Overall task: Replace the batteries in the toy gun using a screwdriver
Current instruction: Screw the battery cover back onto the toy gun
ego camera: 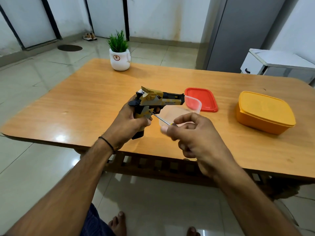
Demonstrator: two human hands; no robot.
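Note:
A yellow, grey and black toy gun (157, 99) is held above the wooden table (85, 103), barrel pointing right. My left hand (131, 121) is wrapped around its grip. My right hand (192, 133) pinches the handle of a thin screwdriver (160, 119) between thumb and fingers. The metal shaft runs up and left, and its tip touches the side of the gun's grip just above my left thumb. The screwdriver's handle is mostly hidden in my fingers. No batteries are visible.
A clear plastic container (184, 110) stands just behind my right hand, its red lid (202, 99) beside it. A closed yellow box (264, 111) sits at the right. A potted plant (120, 53) stands at the far edge. My bare feet (119, 223) are below.

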